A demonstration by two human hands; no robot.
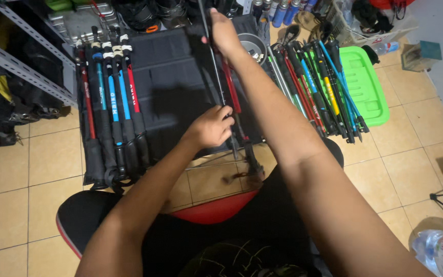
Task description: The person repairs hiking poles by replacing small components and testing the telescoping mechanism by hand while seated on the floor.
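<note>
My left hand [211, 125] is closed around the lower part of a thin black trekking pole [216, 77] that runs up across a black fabric mat [165, 77]. My right hand [224, 33] grips the same pole near its upper end. A red pole [234, 92] lies right beside it, under my right forearm. Several folded poles in black, blue and red [111, 107] lie in a row on the mat's left side. My lap, in black and red cloth [216, 210], fills the bottom of the view.
A bundle of poles in several colours [319, 87] rests on a green plastic lid [367, 84] at the right. A grey metal shelf [16, 61] stands at left, spray cans [283, 10] at the top, a plastic bottle [442, 251] at bottom right. The floor is beige tile.
</note>
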